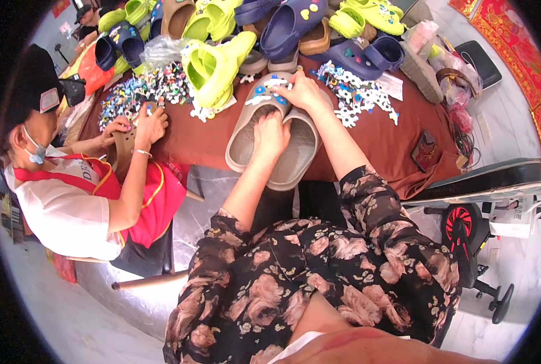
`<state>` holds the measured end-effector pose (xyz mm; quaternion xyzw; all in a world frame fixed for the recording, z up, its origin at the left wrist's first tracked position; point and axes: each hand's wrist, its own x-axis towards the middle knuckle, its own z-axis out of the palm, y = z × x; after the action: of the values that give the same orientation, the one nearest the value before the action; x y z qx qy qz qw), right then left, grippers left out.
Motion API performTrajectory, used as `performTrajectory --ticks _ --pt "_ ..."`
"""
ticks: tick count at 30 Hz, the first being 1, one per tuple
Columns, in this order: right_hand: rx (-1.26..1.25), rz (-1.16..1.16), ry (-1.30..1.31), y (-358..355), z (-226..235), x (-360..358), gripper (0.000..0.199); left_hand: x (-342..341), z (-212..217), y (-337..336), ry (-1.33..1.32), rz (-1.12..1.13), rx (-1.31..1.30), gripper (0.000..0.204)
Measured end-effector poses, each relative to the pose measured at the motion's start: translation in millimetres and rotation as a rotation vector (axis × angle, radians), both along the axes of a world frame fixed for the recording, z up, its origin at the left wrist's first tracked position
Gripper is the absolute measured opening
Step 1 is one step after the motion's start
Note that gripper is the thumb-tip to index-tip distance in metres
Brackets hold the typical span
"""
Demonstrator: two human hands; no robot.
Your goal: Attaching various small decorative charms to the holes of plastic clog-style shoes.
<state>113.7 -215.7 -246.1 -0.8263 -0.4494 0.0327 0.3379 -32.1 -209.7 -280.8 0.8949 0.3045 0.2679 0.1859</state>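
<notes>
A pair of grey clogs [241,145] sits side by side at the table's near edge, heels toward me. White and blue shoe charms [262,91] cover the toe of the left clog. My left hand [270,132] reaches into that clog's opening, its curled fingers partly hidden inside. Over the toe lies my right hand [304,92], gripping the upper with the thumb against the charms and the other fingers at its right side. Loose white and blue charms [361,103] are spread just right of this hand. A lime green clog [213,67] lies to the left of the pair.
Navy, lime and brown clogs [292,27] pile up along the far side of the brown-covered table [185,136]. A heap of mixed charms [143,91] lies at left. There, a co-worker [70,188] holds a brown clog [123,148]. A phone [425,150] rests at right.
</notes>
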Motion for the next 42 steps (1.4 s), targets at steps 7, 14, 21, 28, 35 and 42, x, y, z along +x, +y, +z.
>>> performTrajectory --ticks 7,14,21,28,35,42 --pt "0.121 -0.023 -0.011 -6 -2 -11 0.054 -2 0 0 -0.021 0.005 0.044 0.022" --pt "0.367 0.187 0.049 -2 -14 -16 0.026 -2 0 3 0.005 0.006 0.006 0.022" --pt "0.361 0.180 -0.176 18 -15 -1 0.030 -2 0 5 -0.031 -0.024 0.014 0.020" --pt "0.305 0.189 -0.118 22 -20 4 0.034 -1 -1 4 -0.058 -0.050 0.018 0.023" --pt "0.172 0.136 -0.144 32 -7 -4 0.044 1 -4 12 -0.086 -0.031 -0.014 0.023" --pt "0.550 0.148 0.253 15 -18 -3 0.033 -6 1 6 -0.046 -0.035 -0.004 0.023"
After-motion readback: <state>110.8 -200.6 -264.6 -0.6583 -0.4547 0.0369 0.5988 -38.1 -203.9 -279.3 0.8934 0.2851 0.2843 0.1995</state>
